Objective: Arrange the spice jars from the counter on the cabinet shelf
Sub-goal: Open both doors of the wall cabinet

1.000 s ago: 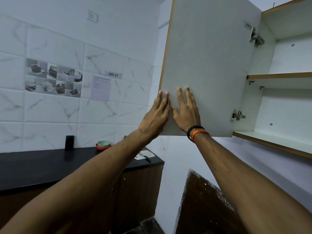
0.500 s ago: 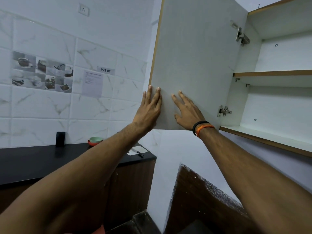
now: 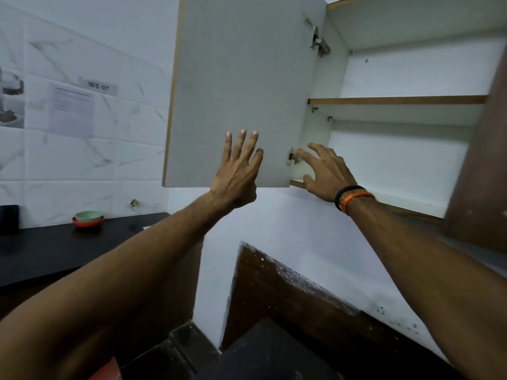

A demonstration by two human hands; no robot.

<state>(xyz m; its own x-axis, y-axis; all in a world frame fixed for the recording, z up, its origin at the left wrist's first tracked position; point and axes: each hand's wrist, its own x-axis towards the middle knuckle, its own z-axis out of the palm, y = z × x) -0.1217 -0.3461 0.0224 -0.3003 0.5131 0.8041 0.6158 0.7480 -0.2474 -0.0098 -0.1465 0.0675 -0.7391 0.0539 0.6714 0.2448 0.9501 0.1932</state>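
Note:
The wall cabinet stands open, its white door (image 3: pixel 241 89) swung out to the left. Inside, the upper shelf (image 3: pixel 395 100) and the lower shelf (image 3: pixel 403 200) hold nothing that I can see. My left hand (image 3: pixel 237 171) is raised with fingers spread straight in front of the door's lower part. My right hand (image 3: pixel 326 171), with a black and orange wristband, reaches with spread fingers over the front edge of the lower shelf, near the lower hinge (image 3: pixel 292 157). It holds nothing. No spice jar is in view.
A black counter (image 3: pixel 82 242) runs along the tiled wall at left, with two stacked small bowls (image 3: pixel 88 217) and a dark object (image 3: pixel 9 219) on it. A brown panel (image 3: pixel 477 160) stands at the right edge. Dark wood surfaces lie below.
Both hands have come off the door, where they lay flat. The right hand has moved right to the lower shelf's edge. The view has shifted right, showing more of the cabinet interior.

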